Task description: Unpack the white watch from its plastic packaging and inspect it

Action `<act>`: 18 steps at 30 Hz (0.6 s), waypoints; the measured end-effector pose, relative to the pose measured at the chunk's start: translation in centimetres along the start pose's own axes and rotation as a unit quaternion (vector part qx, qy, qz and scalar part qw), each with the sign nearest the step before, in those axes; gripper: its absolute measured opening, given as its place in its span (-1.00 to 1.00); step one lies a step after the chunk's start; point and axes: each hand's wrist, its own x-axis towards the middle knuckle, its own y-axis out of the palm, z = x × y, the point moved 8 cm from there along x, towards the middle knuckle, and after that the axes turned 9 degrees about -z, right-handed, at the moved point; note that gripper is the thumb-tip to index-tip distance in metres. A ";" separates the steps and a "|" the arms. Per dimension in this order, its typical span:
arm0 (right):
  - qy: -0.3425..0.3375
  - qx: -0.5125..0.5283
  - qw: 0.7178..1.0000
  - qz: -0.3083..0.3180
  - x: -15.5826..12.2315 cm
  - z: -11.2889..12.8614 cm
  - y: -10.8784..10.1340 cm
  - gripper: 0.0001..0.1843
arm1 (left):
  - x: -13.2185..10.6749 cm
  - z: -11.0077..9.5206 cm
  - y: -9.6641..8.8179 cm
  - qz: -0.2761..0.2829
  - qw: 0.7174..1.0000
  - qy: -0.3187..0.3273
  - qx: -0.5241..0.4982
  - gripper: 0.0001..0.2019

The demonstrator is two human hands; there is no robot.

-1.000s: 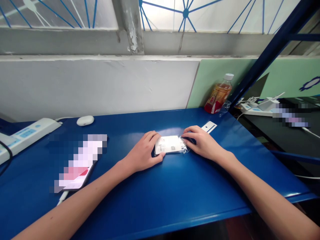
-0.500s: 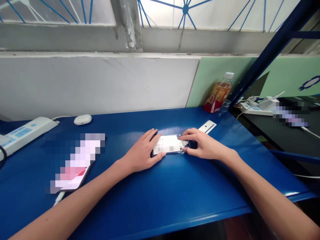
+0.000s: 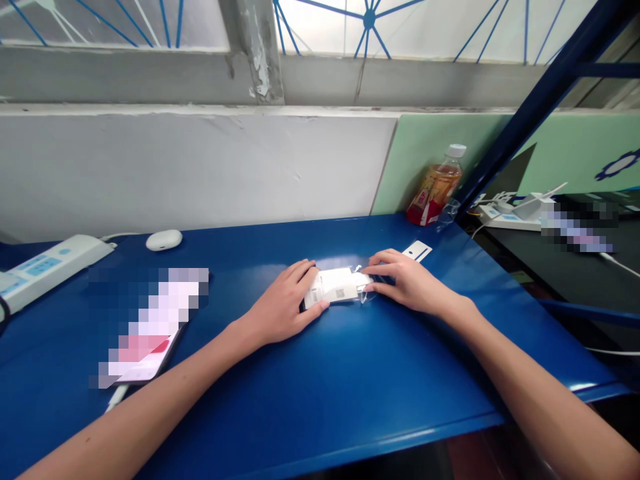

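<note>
A small flat white packet in clear plastic wrap (image 3: 336, 287) lies on the blue table (image 3: 320, 387), with a dark object partly hidden beneath it. My left hand (image 3: 281, 303) grips the packet's left end, thumb at its near edge and fingers over the far edge. My right hand (image 3: 407, 280) holds the right end, fingertips pinching the crinkled plastic. A small white strip (image 3: 417, 251) lies just behind my right hand.
A phone with a cable (image 3: 145, 333) lies at the left, with a white power strip (image 3: 45, 267) and a white earbud case (image 3: 164, 239) behind it. A drink bottle (image 3: 435, 190) stands at the back right by a blue frame post. Another power strip (image 3: 515, 213) sits beyond the table's right edge.
My right hand has slid left along the packet and its fingers have closed on the plastic end. The left hand keeps its hold.
</note>
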 end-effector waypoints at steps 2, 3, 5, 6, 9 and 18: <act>0.013 -0.002 1.000 0.014 -0.1 -0.8 -0.7 -0.72 | 0.0 0.1 0.1 0.000 1.000 0.000 -0.001 -0.41; 0.018 -0.004 1.000 0.020 -0.1 -1.3 -1.1 -0.72 | 0.0 0.2 0.1 0.000 1.000 0.000 -0.001 -0.42; 0.033 0.000 0.999 0.037 -0.3 -2.0 -1.6 -0.74 | 0.0 0.3 0.2 0.002 1.000 -0.003 0.000 -0.43; 0.045 0.007 0.998 0.050 -0.5 -2.4 -1.6 -0.75 | -0.1 0.4 0.2 0.004 1.000 -0.006 0.000 -0.42; 0.076 0.024 0.994 0.074 -0.7 -2.7 -1.5 -0.70 | -0.1 0.7 0.4 0.017 1.000 -0.016 0.003 -0.37; 0.051 0.053 0.996 0.040 -0.3 0.0 0.2 -0.63 | 0.0 0.4 0.3 0.011 1.000 -0.016 0.006 -0.35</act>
